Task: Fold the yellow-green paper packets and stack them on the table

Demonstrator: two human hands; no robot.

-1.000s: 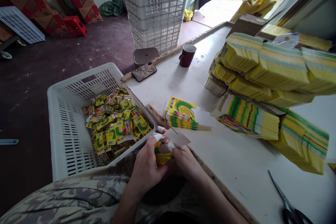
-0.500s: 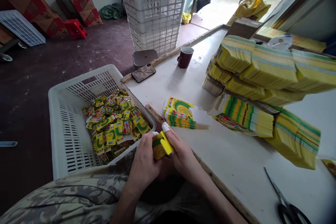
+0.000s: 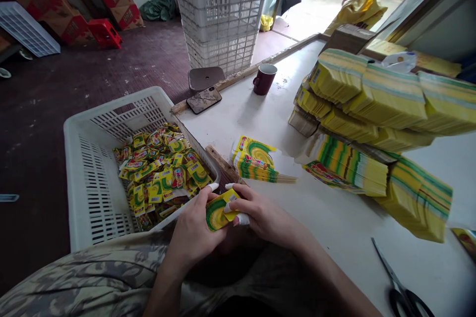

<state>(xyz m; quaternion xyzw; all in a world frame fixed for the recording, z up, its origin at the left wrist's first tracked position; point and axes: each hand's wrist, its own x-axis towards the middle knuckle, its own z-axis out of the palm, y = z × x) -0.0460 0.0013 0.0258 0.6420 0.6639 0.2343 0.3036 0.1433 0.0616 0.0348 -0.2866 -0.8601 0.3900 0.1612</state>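
Observation:
Between my two hands, above my lap, is a small yellow and green printed carton (image 3: pixel 215 214). My left hand (image 3: pixel 195 225) grips its left side, fingers wrapped round it. On the other side my right hand (image 3: pixel 262 213) holds the carton's end, its fingertips pressed on a yellow flap with a barcode. White wrapping covers several fingertips. Just beyond the hands, a small pile of flat printed cartons (image 3: pixel 256 161) lies at the table's edge. To the left, a white plastic crate (image 3: pixel 84 178) holds many yellow-green packets (image 3: pixel 163 178).
On the white table (image 3: pixel 316 228) are tall stacks of flat cartons (image 3: pixel 386 96), a dark red mug (image 3: pixel 265 79), a phone (image 3: pixel 204 100) and black-handled scissors (image 3: pixel 396 282). A brown stool (image 3: pixel 206 78) and stacked white crates (image 3: pixel 223 15) stand beyond.
The carton's raised yellow flap now lies down against the carton, with my right fingers over it. My right hand has turned across the carton; the view has shifted slightly.

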